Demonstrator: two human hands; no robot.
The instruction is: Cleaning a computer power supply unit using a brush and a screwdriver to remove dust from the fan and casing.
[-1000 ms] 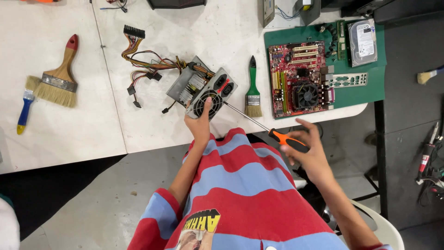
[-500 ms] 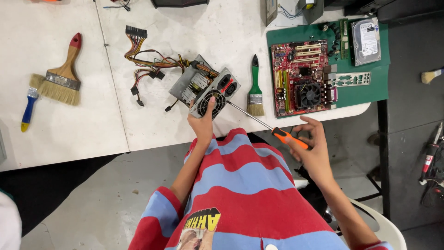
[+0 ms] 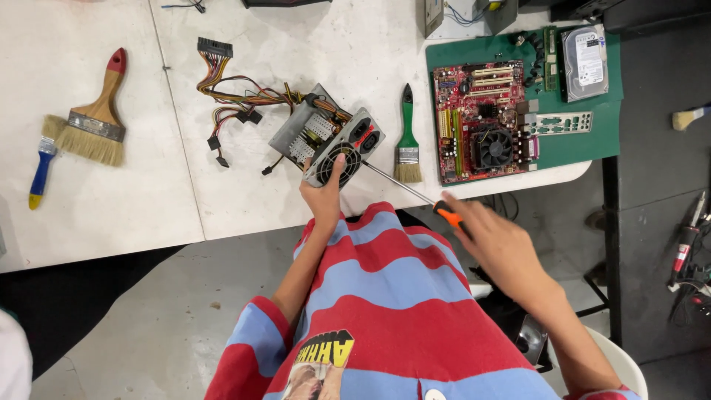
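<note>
Grey power supply unit [image 3: 333,141] on white table [image 3: 148,200], near edge, tilted, fan grille facing near. Bundle of coloured cables [image 3: 237,100] trailing from it to the far left.

Left hand [image 3: 324,194] closed on near corner of unit, thumb over fan grille. Right hand [image 3: 498,244] wrapped around orange-handled screwdriver [image 3: 415,189]; long shaft angled far-left, tip touching right side of unit.

Green-handled brush [image 3: 406,137] just right of unit, bristles toward near edge. Further right: green mat [image 3: 585,148] carrying red motherboard [image 3: 485,122], hard drive [image 3: 585,52] at far right corner. Far left of table: wide brush with red-tipped wooden handle [image 3: 92,115], beside it small blue-and-yellow-handled brush [image 3: 41,170]. Red and blue striped shirt [image 3: 392,296] in foreground.
</note>
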